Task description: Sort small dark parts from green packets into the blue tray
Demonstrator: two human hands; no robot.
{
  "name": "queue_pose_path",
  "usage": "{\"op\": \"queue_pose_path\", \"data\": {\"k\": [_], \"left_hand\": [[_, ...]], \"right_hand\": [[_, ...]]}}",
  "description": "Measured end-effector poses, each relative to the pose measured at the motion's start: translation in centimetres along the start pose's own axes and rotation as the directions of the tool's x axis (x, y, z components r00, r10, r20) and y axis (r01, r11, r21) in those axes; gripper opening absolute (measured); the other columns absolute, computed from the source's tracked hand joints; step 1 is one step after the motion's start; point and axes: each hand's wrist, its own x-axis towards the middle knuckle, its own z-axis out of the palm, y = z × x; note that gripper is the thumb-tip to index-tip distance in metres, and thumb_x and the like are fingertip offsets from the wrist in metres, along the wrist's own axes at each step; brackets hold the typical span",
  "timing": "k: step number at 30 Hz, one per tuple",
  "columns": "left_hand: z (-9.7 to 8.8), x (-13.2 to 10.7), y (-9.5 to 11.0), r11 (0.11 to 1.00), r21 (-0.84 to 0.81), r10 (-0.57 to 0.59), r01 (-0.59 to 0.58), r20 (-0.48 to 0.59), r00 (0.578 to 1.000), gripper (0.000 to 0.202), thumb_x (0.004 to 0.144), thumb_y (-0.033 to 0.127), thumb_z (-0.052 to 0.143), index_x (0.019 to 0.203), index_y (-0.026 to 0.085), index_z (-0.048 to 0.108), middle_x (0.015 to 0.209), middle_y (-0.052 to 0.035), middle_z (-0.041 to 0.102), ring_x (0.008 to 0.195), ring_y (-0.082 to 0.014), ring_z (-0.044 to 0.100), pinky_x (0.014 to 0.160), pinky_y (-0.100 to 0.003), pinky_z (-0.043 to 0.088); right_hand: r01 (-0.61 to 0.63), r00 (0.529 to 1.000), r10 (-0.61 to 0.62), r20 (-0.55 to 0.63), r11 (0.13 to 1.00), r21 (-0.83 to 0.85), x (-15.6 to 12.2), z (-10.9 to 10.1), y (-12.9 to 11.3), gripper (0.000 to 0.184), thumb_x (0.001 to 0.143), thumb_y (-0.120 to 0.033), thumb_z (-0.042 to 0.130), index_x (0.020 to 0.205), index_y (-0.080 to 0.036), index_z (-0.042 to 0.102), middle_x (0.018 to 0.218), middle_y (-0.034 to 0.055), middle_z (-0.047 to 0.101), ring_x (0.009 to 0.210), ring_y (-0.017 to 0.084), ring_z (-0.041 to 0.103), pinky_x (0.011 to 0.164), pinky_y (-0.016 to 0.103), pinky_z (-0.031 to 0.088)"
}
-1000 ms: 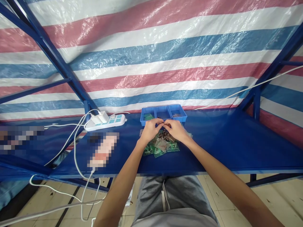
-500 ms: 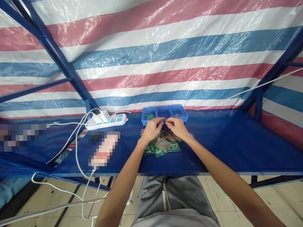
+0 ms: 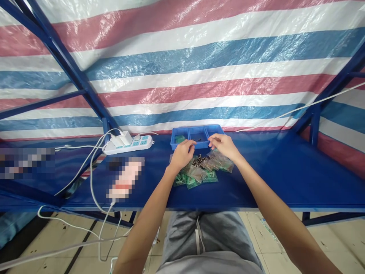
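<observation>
My left hand point(image 3: 182, 155) hovers at the front left of a blue three-compartment tray point(image 3: 202, 145), its fingers curved and the thumb apart from the forefinger. No held item shows in it. By the tray's front right corner, my right hand point(image 3: 226, 146) has thumb and fingertips drawn together; anything between them is too small to make out. Below both hands lies a pile of small clear and green plastic bags point(image 3: 196, 176), with loose dark screw-like pieces point(image 3: 199, 161) on top. A tiny dark piece point(image 3: 199, 139) lies in the tray's middle compartment, and green material point(image 3: 179, 139) in the left one.
A white power strip point(image 3: 128, 146) with plugged-in chargers stands at the back left. In front of it lies a blurred-out item point(image 3: 127, 179) with a white cable point(image 3: 92, 182). Blue frame posts point(image 3: 76, 74) and a striped sheet point(image 3: 199, 72) bound the blue table point(image 3: 285, 171).
My hands have parted from above the tray's front edge. The right moved to the right, the left stayed nearly in place. More of the middle compartment and the bags now shows.
</observation>
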Motion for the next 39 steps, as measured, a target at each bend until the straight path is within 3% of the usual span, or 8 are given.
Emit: {"op": "queue_pose_path", "data": {"k": [5, 8, 11, 15, 26, 31, 34, 39], "left_hand": [[0.0, 0.0, 0.0, 1.0, -0.001, -0.023, 0.023, 0.031, 0.999, 0.026, 0.096, 0.02, 0.046, 0.11, 0.02, 0.068, 0.099, -0.0072, 0.067, 0.08, -0.0187, 0.064, 0.076, -0.031, 0.051], [0.1, -0.1, -0.1, 1.0, 0.0, -0.024, 0.024, 0.042, 0.999, 0.026, 0.096, 0.021, 0.046, 0.11, 0.02, 0.068, 0.097, -0.0065, 0.066, 0.078, -0.0182, 0.063, 0.076, -0.03, 0.05], [0.1, -0.1, -0.1, 1.0, 0.003, -0.021, 0.02, 0.052, 0.998, 0.026, 0.097, 0.022, 0.046, 0.11, 0.02, 0.068, 0.095, -0.0062, 0.066, 0.079, -0.0186, 0.063, 0.076, -0.03, 0.05], [0.2, -0.1, -0.1, 1.0, 0.001, -0.019, 0.018, 0.051, 0.999, 0.026, 0.097, 0.022, 0.046, 0.109, 0.02, 0.068, 0.094, -0.0058, 0.066, 0.08, -0.0187, 0.063, 0.076, -0.03, 0.05], [0.0, -0.2, 0.2, 1.0, 0.012, -0.03, 0.029, 0.071, 0.997, 0.026, 0.097, 0.024, 0.045, 0.108, 0.021, 0.069, 0.094, -0.0054, 0.066, 0.079, -0.0188, 0.063, 0.076, -0.031, 0.05], [-1.3, 0.1, -0.4, 0.999, 0.027, -0.042, 0.042, 0.008, 0.999, 0.026, 0.096, 0.024, 0.047, 0.108, 0.021, 0.07, 0.095, -0.0053, 0.069, 0.084, -0.0195, 0.065, 0.079, -0.031, 0.051], [-2.6, 0.3, -1.4, 0.998, 0.005, -0.067, 0.067, -0.04, 0.997, 0.025, 0.093, 0.026, 0.052, 0.108, 0.021, 0.07, 0.095, -0.0041, 0.071, 0.085, -0.0189, 0.066, 0.079, -0.03, 0.051], [-4.6, -0.3, -3.7, 0.986, -0.011, -0.163, 0.166, 0.143, 0.976, 0.019, 0.085, 0.031, 0.063, 0.095, 0.021, 0.075, 0.085, -0.0031, 0.074, 0.078, -0.0192, 0.069, 0.072, -0.028, 0.054]], "right_hand": [[-0.041, 0.998, 0.057, 0.023, 0.892, -0.45, -0.6, -2.0, 1.3, 0.018, 0.091, -0.026, 0.057, 0.086, -0.019, 0.073, 0.077, 0.0081, 0.071, 0.073, 0.022, 0.065, 0.069, 0.031, 0.044], [-0.159, 0.982, 0.186, -0.019, 0.778, -0.608, -0.7, -2.0, 1.7, 0.013, 0.087, -0.029, 0.065, 0.088, -0.018, 0.073, 0.085, 0.0138, 0.07, 0.078, 0.027, 0.066, 0.068, 0.033, 0.043], [-0.214, 0.964, 0.264, -0.028, 0.71, -0.671, -0.9, -1.5, 1.7, 0.023, 0.087, -0.041, 0.069, 0.083, -0.018, 0.07, 0.088, 0.0162, 0.068, 0.08, 0.03, 0.066, 0.067, 0.035, 0.044], [-0.219, 0.955, 0.298, 0.011, 0.726, -0.652, -0.9, -0.9, 1.7, 0.033, 0.085, -0.05, 0.069, 0.078, -0.018, 0.066, 0.081, 0.0137, 0.067, 0.076, 0.028, 0.066, 0.064, 0.034, 0.045], [-0.184, 0.968, 0.247, 0.045, 0.819, -0.543, 0.1, 0.7, 4.2, 0.029, 0.068, -0.032, 0.083, 0.083, -0.018, 0.064, 0.072, 0.0064, 0.065, 0.067, 0.021, 0.062, 0.056, 0.027, 0.04], [-0.172, 0.979, 0.202, 0.014, 0.87, -0.462, 0.0, 0.6, 3.9, 0.033, 0.066, -0.028, 0.082, 0.089, -0.019, 0.06, 0.076, 0.0039, 0.065, 0.066, 0.019, 0.059, 0.053, 0.026, 0.036], [-0.123, 0.984, 0.166, 0.066, 0.898, -0.423, -0.3, 0.3, 3.0, 0.024, 0.073, -0.027, 0.077, 0.085, -0.02, 0.057, 0.076, 0.0022, 0.064, 0.067, 0.017, 0.057, 0.056, 0.026, 0.035], [-0.072, 0.989, 0.11, 0.103, 0.947, -0.314, -0.5, -0.2, 1.5, 0.021, 0.08, -0.029, 0.07, 0.075, -0.021, 0.052, 0.071, 0.0001, 0.061, 0.064, 0.016, 0.054, 0.058, 0.027, 0.035]]}}
